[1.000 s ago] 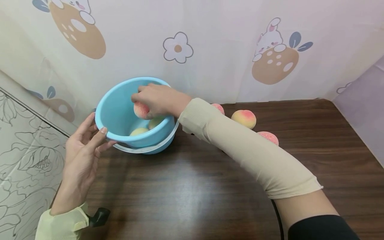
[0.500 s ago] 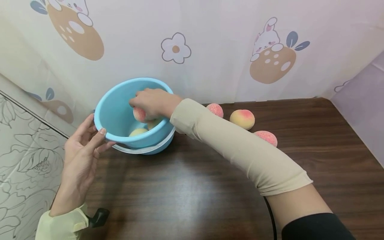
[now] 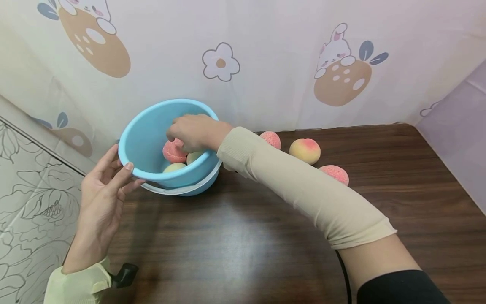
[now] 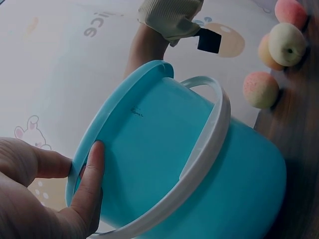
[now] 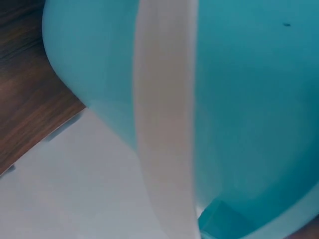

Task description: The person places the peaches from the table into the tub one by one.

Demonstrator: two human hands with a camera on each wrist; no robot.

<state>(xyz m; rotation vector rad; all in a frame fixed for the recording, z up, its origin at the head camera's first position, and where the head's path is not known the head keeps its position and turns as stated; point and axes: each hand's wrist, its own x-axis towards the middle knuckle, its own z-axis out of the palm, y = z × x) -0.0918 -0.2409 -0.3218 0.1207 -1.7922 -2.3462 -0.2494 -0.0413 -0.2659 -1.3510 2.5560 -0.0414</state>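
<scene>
Loosely, the right hand (image 3: 195,131) bends over a pink peach (image 3: 174,153) inside the blue bucket (image 3: 146,137); whether its fingers grip that peach or only touch it cannot be told. The peach looks nearly round, so no clear long axis shows. Over at the bucket's left edge, the left hand (image 3: 104,185) pinches the rim between thumb and fingers. The bucket's mouth faces up and toward the person, its long axis running from that mouth down and back to the dark wooden table (image 3: 235,236). A white handle (image 4: 189,185) hangs down along the near side. Also inside, just beside the pink peach, sit two pale peaches (image 3: 174,167). Farther right, beyond the sleeve (image 3: 300,181), more peaches (image 3: 305,151) rest on the table, one lying with its pink patch turned upward. Behind everything hangs a printed cloth (image 3: 265,76).
</scene>
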